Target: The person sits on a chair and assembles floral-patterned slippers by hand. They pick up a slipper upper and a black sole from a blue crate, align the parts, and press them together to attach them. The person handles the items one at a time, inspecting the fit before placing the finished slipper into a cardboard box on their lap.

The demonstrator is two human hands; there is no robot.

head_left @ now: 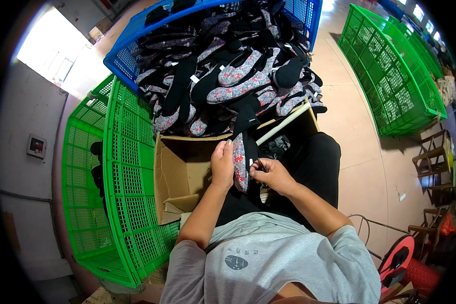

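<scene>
The step in hand looks like close work along the side of one long, slipper-shaped fabric piece (239,161), grey with a red flecked pattern on one face and black along its right side. It is held upright in front of the person's lap, just beyond the near edge of an open brown cardboard box (180,175). The left hand (223,163) grips it from the left, thumb pressed against the patterned face. The right hand (271,176) is closed at the black side, its fingers and thumb pinched around a slim dark object (262,164), too small to identify. A small white tag (251,162) sits just beside those fingertips.

Judging by this pose, the next move calls for the left hand to keep the piece firm and its side turned outward, while the right fingers work precisely at the tag or the edge near it; which of the two cannot be told. The soft fabric could flex under pressure, so support close to the working point would matter.

Past the box's far edge, a heap of similar black and grey patterned pieces (238,76) fills a blue plastic mesh crate (313,20) and spills over its near edge. A white tube (283,123) slants by the box's right corner.
</scene>
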